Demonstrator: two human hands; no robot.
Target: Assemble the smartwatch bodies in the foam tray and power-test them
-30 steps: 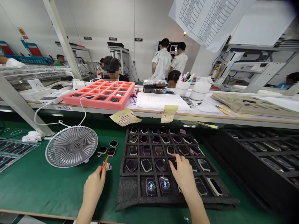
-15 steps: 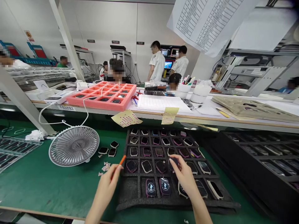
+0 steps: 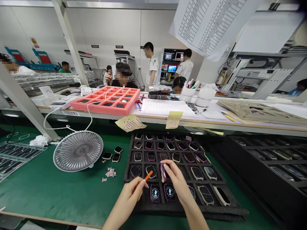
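My left hand (image 3: 134, 189) is closed around a thin orange stick-like tool (image 3: 149, 175); its tip points up and right, over a light-framed watch (image 3: 150, 171) in the black foam tray (image 3: 144, 207). In my right hand (image 3: 174, 176) is a purple-framed smartwatch (image 3: 164, 172), tilted on edge between thumb and fingers above the tray's second row from the front. My fingers hide part of it and the compartment beneath. Just in front lie two purple watches with lit dials, a left one (image 3: 155, 193) and a right one (image 3: 170, 192).
Left of the tray are three loose watches (image 3: 116, 157), small pale pieces (image 3: 110, 172) and a grey fan (image 3: 78, 150). Another black tray (image 3: 260, 172) stands at right. The shelf (image 3: 153, 118) above carries a pink foam tray (image 3: 103, 110) and papers (image 3: 165, 105). Co-workers are beyond.
My right hand has moved left with a purple watch, which now shows tilted in its fingers. My left hand has come right, bringing the orange tool over the tray.
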